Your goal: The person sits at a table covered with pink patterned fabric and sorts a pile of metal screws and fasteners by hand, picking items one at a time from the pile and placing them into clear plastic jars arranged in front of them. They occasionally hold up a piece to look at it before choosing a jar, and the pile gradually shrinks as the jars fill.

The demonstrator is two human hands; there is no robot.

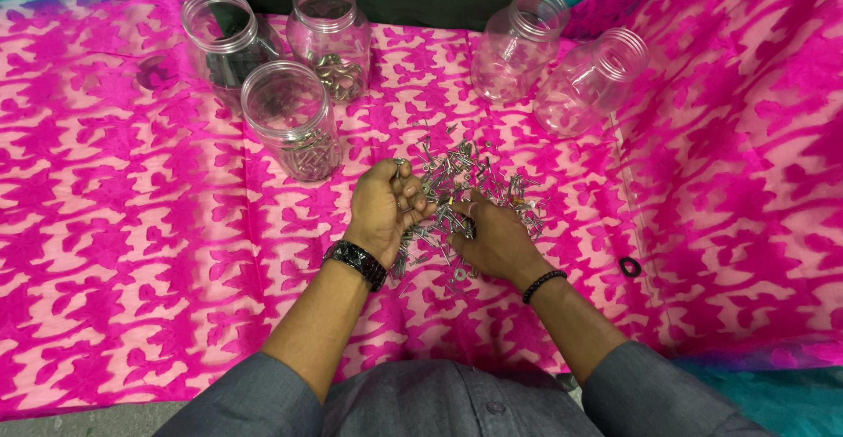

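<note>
screws pile (474, 187) half hidden under left hand (386, 209), right hand (496, 239)

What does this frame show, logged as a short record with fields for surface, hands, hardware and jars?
surface: pink patterned cloth
left hand: left hand cupped, palm up, holding a few small metal pieces
right hand: right hand palm down, fingers in the pile of screws
left jars: three clear jars, front jar with metal pieces, middle jar with larger fittings, back jar contents unclear
right jars: two clear jars and, tilted, apparently empty
other: black ring on the cloth, right of the hands
</note>
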